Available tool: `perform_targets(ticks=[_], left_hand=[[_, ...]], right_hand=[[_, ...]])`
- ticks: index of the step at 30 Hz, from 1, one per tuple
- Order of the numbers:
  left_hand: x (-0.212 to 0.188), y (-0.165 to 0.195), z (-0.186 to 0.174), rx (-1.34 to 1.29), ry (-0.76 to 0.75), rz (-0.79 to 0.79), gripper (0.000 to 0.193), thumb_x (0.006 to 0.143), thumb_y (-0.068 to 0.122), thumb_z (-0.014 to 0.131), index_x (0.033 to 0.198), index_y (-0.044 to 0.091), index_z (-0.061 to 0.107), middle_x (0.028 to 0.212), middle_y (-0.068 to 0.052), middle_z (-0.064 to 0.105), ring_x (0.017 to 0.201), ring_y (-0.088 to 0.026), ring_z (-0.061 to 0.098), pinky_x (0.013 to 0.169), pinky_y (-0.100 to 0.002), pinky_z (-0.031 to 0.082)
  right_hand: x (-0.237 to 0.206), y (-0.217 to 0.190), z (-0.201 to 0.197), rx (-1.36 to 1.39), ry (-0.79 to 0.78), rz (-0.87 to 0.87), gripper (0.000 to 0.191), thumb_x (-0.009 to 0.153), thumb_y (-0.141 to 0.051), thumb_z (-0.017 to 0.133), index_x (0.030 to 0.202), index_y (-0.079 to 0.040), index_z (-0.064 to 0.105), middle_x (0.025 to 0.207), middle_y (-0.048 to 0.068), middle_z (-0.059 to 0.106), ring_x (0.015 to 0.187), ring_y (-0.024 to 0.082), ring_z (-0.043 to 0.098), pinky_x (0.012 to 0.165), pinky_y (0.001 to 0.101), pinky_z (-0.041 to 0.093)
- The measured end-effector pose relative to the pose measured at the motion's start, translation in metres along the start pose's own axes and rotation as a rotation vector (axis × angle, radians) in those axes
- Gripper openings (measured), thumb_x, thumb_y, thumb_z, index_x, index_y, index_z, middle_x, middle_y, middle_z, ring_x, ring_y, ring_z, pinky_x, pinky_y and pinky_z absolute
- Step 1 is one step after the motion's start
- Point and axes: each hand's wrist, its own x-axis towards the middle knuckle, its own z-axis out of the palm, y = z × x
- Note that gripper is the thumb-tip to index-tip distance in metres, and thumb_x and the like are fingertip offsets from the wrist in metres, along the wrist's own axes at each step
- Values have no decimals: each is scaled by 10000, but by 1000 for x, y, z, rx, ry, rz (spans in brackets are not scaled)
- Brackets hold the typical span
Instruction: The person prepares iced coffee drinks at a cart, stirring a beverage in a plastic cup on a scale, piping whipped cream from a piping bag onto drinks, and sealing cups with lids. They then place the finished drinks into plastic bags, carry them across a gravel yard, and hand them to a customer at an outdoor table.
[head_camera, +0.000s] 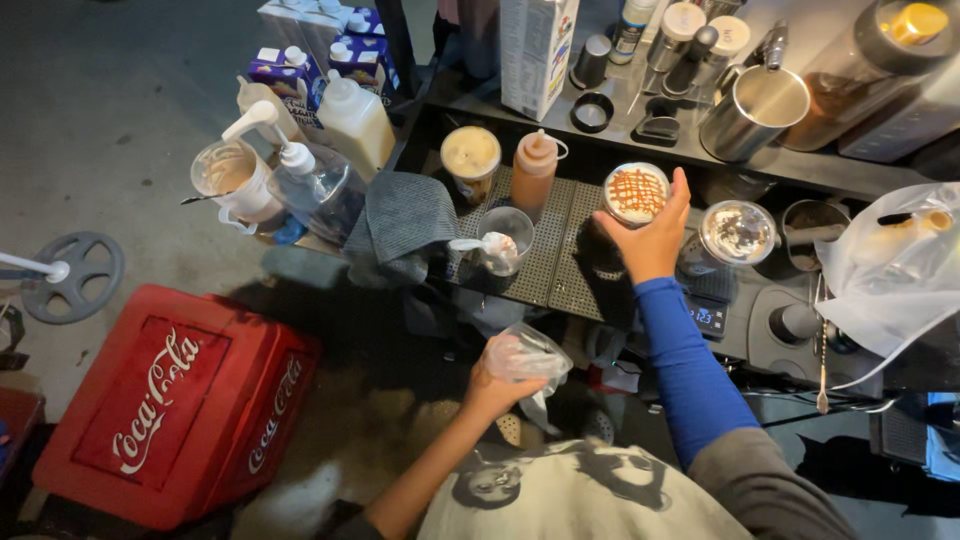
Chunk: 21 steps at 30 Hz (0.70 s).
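Observation:
My right hand (652, 236), in a blue sleeve, grips a plastic cup (636, 193) topped with cream and a criss-cross of caramel sauce, held above the perforated drip tray (548, 262). My left hand (497, 384) is lower down, away from the counter, closed on a clear domed plastic lid (527, 352). On the tray stand an orange squeeze bottle (534, 169), a cup with a beige drink (470, 156) and a clear glass holding a spoon (497, 245).
A grey cloth (405, 222) lies left of the tray. Another lidded cup (738, 233) sits on a scale, with a steel jug (756, 110) and a milk carton (537, 52) behind. Pump bottles (310, 180) stand at left; a red crate (175, 400) is on the floor.

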Motion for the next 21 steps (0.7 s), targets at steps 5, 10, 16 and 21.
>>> perform_targets(ticks=[5, 10, 16, 21], left_hand=[[-5, 10, -19, 2, -12, -36, 920, 595, 352, 972, 1362, 71, 550, 1260, -111, 676, 1127, -239, 685, 937, -367, 556], [18, 34, -17, -86, -205, -110, 934, 586, 385, 950, 1371, 107, 528, 1183, -98, 709, 1075, -240, 725, 923, -364, 584], [81, 89, 23, -97, -155, 169, 1020, 567, 384, 977, 1388, 101, 443, 1184, -141, 692, 1083, -292, 706, 923, -408, 577], [129, 136, 66, -204, 3, 239, 1074, 580, 408, 961, 1407, 52, 375, 1187, -140, 698, 1099, -278, 717, 938, -391, 589]], right_hand=[[5, 17, 13, 81, 5, 47, 1006, 747, -312, 1032, 1501, -29, 428, 1400, 184, 605, 1260, 332, 649, 1090, 407, 527], [16, 12, -11, 187, -45, -38, 970, 733, -183, 1039, 1465, -29, 423, 1388, 159, 571, 1250, 262, 631, 1086, 380, 545], [66, -30, -101, 582, -418, -31, 916, 773, 38, 913, 1509, -60, 376, 1379, 86, 508, 1347, 191, 593, 1174, 366, 533], [84, -76, -156, 800, -479, 95, 856, 817, 58, 864, 1501, -93, 372, 1362, 77, 554, 1331, 179, 621, 1154, 356, 547]])
